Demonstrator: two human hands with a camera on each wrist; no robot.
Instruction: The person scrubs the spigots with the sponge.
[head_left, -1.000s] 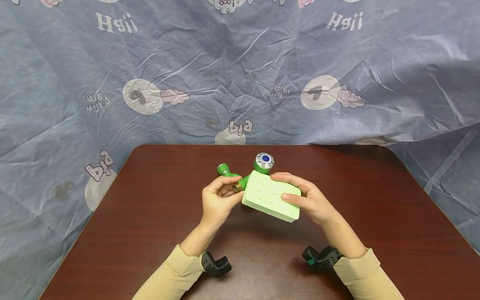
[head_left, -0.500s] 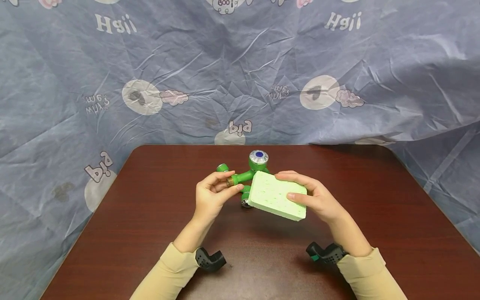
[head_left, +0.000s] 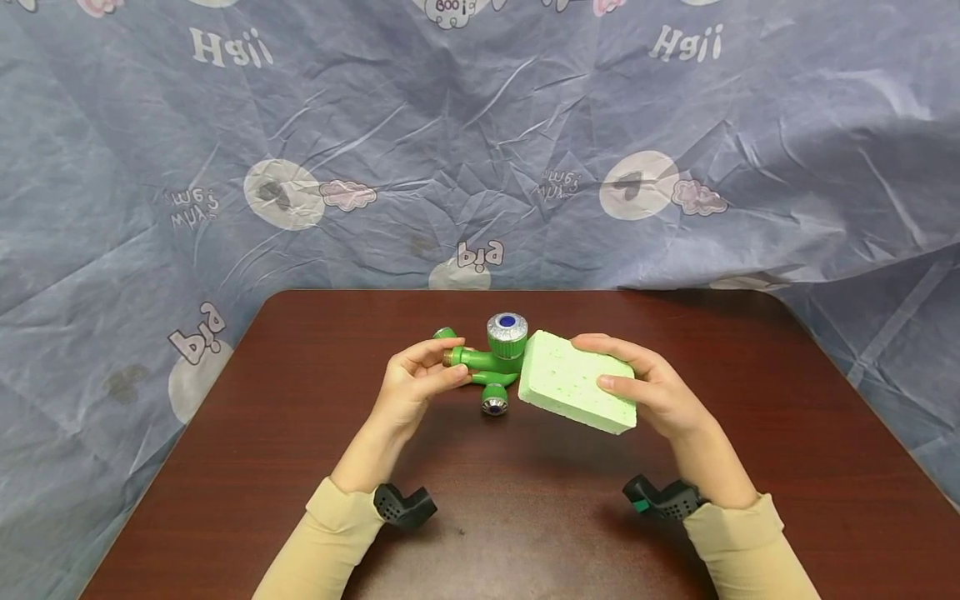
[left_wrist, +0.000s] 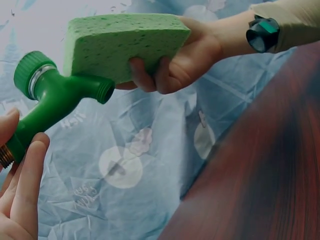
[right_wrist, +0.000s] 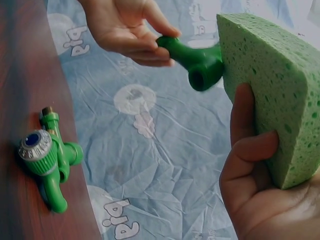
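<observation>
My left hand [head_left: 411,383] pinches a green water tap [head_left: 483,360] by its brass-threaded end, between thumb and fingers. The tap has a silver, blue-centred knob [head_left: 507,327] pointing up, and a short threaded spout [left_wrist: 102,91] shows in the left wrist view. In my right hand [head_left: 660,387] is a pale green, thick rectangular sponge [head_left: 576,382], gripped at its right end with the thumb on its near face. The sponge's left edge is right at the tap's knob end. Below the held tap, a second green tap [right_wrist: 55,160] lies on the table, partly hidden in the head view.
The dark red-brown wooden table [head_left: 480,517] spreads under both hands. Behind it hangs a wrinkled blue-grey printed cloth [head_left: 480,150]. Each wrist wears a black camera, the left wrist camera [head_left: 405,506] and the right wrist camera [head_left: 663,498].
The left hand has moved left and slightly down with the tap, whose knob now stands more upright. The right hand has carried the sponge to the right. More of the tap on the table shows.
</observation>
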